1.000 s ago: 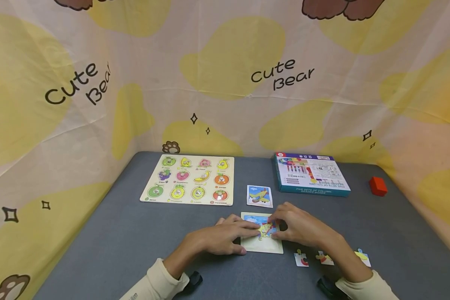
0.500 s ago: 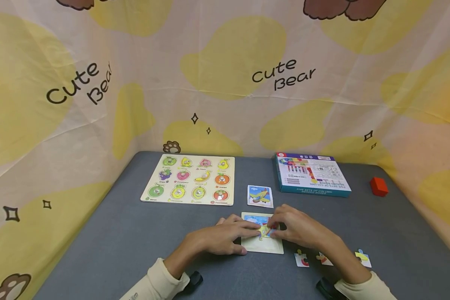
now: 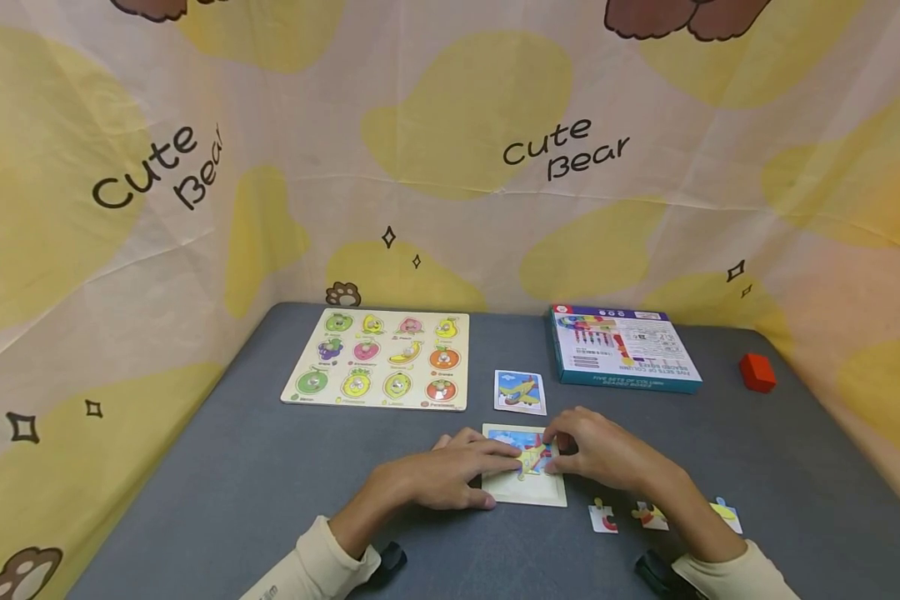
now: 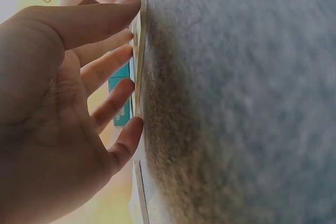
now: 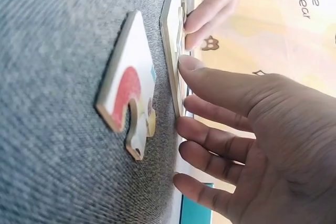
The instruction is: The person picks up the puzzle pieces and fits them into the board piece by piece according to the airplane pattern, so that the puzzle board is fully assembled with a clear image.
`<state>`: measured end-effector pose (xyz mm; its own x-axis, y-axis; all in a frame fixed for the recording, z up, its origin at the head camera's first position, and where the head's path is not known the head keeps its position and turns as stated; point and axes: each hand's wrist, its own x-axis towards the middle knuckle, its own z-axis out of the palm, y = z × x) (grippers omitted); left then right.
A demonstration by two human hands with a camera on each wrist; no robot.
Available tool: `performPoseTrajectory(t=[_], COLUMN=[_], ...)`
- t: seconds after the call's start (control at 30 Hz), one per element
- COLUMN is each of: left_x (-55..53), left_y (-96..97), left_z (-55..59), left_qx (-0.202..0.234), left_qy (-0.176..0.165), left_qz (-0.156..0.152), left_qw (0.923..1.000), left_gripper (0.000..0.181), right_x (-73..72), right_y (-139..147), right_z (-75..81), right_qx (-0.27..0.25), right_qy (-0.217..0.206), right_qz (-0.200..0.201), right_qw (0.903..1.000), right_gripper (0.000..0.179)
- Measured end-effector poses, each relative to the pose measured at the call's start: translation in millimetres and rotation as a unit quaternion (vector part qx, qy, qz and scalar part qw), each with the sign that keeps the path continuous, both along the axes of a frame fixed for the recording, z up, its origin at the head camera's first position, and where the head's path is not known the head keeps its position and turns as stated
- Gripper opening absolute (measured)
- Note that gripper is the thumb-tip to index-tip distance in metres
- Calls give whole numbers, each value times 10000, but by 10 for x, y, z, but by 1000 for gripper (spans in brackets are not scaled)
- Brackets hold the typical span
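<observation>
A small wooden puzzle board (image 3: 525,493) lies on the grey table, its far part filled with airplane-picture pieces. My left hand (image 3: 450,477) lies over its left side with fairly straight fingers, the fingertips on the picture and the thumb by the near edge. From the right, my right hand (image 3: 603,450) pinches a puzzle piece (image 3: 538,457) at the right side of the picture, thumb and index finger on it; its outline is partly hidden by the fingers. Three loose pieces lie nearer me: one with a red curve (image 3: 603,518), a middle one (image 3: 650,517) and a yellow-marked one (image 3: 726,514).
Beyond the board lies an airplane picture card (image 3: 519,392). A fruit board (image 3: 378,358) stands farther back on the left. At the back right are a flat teal-sided box (image 3: 626,348) and a red block (image 3: 757,372). A printed cloth (image 3: 450,167) hangs behind the table.
My right hand's fingertips shift slightly left, then back right along the picture, uncovering more of the red and yellow airplane. My left hand stays in place.
</observation>
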<state>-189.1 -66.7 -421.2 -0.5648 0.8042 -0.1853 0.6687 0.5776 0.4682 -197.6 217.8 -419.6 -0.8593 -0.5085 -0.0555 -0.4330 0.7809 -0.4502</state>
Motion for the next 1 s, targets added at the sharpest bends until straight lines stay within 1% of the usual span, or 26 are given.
performPoseTrajectory(t=[0.07,0.23,0.4,0.53,0.77,1.0], left_x=[12,42,62,82,84,85], left_y=[18,88,168,207,246,240], left_z=[12,44,40,39,60,59], left_qx=[-84,-344,-710,-916,-1009,-972], left_qy=[90,493,888,1126,1222,1199], left_qz=[-2,-86,-205,-208,-182,-156], left_qw=[9999,9982,9933,9892,9872,9879], left_gripper=[59,61,63,63,61,62], right_x=[-8,-16,-20,-10,69,211], right_y=[2,12,19,24,129,348], right_z=[-4,-5,-13,-12,28,55], right_qx=[-13,-67,-96,-32,152,225], right_qy=[18,0,-44,-27,-73,-437], right_qz=[2,17,39,57,8,34], right_qw=[10000,10000,9999,10000,9999,9988], right_gripper=[27,26,27,28,38,45])
